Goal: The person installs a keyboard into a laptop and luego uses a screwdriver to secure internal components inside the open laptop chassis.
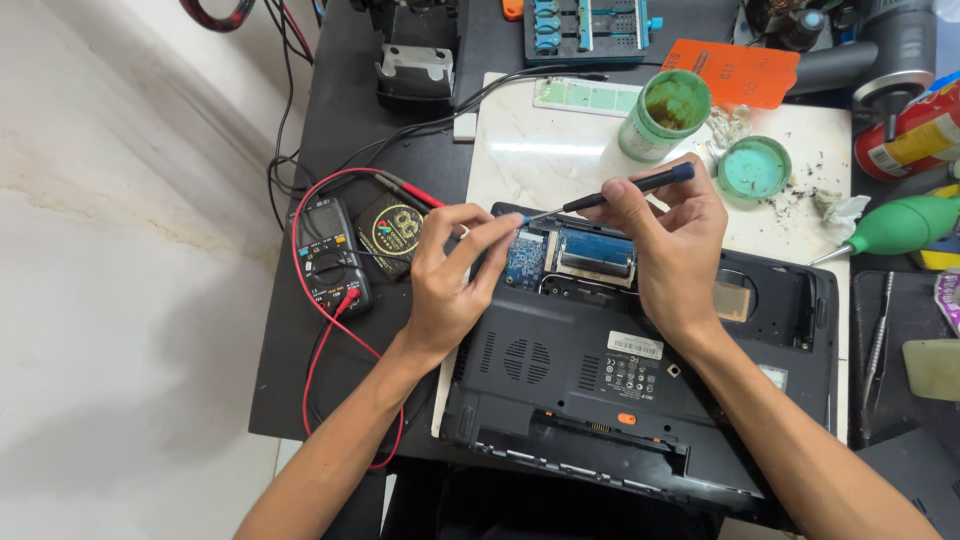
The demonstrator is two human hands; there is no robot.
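Lying upside down on the black tabletop (340, 120), an opened black laptop (600, 400) is worked on. The right hand (672, 245) is closed around a screwdriver (620, 193), its tip over the blue circuit card (526, 258). The left hand (450, 280) is pinched shut at that tip; anything held there cannot be made out.

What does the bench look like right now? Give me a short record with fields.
right hand: holds a screwdriver, tip pointing at the open bay
left hand: fingertips at the left edge of the bay, beside the small blue card
laptop: black, upside down, cover off one bay
left of laptop: multimeter with red lead
behind: open green jar, its lid
right: green air blower
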